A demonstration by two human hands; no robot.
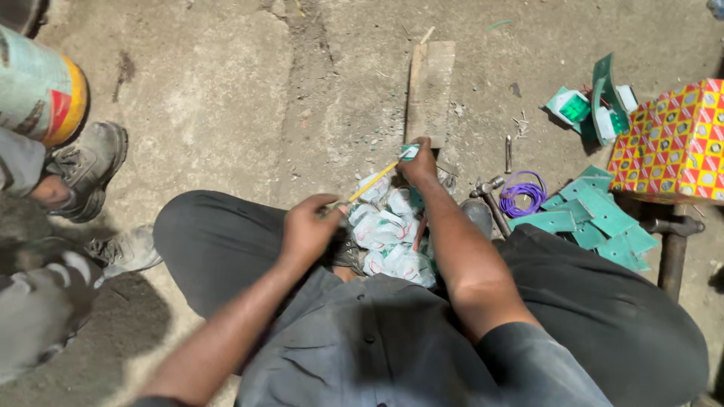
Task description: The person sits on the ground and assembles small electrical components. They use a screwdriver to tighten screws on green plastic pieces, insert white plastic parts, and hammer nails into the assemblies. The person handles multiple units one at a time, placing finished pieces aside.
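My left hand [305,226] and right hand [417,162], both closed, grip opposite ends of a yellow stick [375,179] above the white packets [391,235] between my knees; uneven pull might snap it.

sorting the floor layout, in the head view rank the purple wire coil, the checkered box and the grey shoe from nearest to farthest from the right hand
From the right hand:
1. purple wire coil, just to its right, beside the hammer.
2. checkered box, far right, past the green cards.
3. grey shoe, far left; it belongs to another person.
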